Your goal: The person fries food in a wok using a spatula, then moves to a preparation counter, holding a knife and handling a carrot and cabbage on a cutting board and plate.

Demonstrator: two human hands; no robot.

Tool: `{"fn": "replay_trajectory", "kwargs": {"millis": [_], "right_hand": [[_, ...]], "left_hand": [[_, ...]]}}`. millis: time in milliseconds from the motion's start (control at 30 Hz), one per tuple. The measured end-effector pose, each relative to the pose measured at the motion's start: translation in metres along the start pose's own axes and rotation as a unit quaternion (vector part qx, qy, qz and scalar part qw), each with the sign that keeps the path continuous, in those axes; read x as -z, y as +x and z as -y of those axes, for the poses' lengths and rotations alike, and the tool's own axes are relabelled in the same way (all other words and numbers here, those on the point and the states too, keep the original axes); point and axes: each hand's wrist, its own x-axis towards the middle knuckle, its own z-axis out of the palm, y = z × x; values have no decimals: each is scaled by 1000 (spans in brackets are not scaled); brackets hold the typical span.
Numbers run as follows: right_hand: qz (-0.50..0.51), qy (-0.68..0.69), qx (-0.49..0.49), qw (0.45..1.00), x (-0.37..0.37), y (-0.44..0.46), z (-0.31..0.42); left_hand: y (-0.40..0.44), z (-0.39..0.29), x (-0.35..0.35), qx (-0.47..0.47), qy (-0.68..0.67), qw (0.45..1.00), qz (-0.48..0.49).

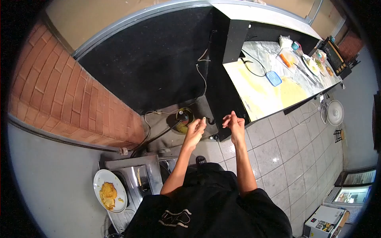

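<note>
My left hand (195, 133) is held in front of my body with its fingers curled in and the thumb along them; I see nothing in it. My right hand (235, 126) is raised a short way to the right, fingers loosely bent and apart, holding nothing. Both hands are in the air and do not touch each other. Below and beyond my left hand, a gas cylinder (183, 127) with a dark regulator and hose stands on the floor. The black side of the counter (225, 93) is nearest my right hand.
At left, a white plate (97, 183) of yellow fried food sits by a metal stove (133, 173). The marbled counter (254, 91) holds a blue-rimmed lid (274, 78), a carrot (285, 60), knives and a plate (311, 65). Cables trail near the brick pillar (67, 91).
</note>
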Motion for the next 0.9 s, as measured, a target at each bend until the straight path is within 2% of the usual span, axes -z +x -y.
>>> {"fn": "replay_trajectory", "kwargs": {"millis": [100, 167, 267, 333, 400, 467, 567, 633, 700, 833, 900], "right_hand": [[-6, -23, 29, 999, 4, 3, 2], [-33, -48, 12, 998, 1, 3, 8], [-72, -89, -8, 993, -5, 6, 11], [-89, -103, -11, 991, -5, 12, 3], [-87, -171, 39, 981, -5, 17, -6], [-95, -142, 29, 985, -11, 17, -5], [-86, -106, 7, 991, -13, 17, -2], [-61, -83, 36, 994, -12, 20, 0], [-77, -81, 34, 993, -11, 21, 9], [-96, -92, 49, 990, 0, 24, 26], [-114, -90, 21, 989, 6, 29, 36]], "left_hand": [[8, -1, -1, -30, 44, 999, 7], [8, -4, -4, -45, 72, 996, 11], [8, -12, -9, -63, 13, 997, -29], [13, -6, -1, -75, 39, 996, 1], [19, 1, 4, -88, 54, 995, 16], [28, 4, 6, -105, 67, 992, 36], [35, -3, 3, -97, 48, 993, 54], [37, -18, -3, -8, 4, 999, 52], [52, -12, -2, -25, -25, 997, 72], [59, -27, -12, 2, -24, 996, 89], [65, -33, -18, 13, -20, 996, 89]]}}
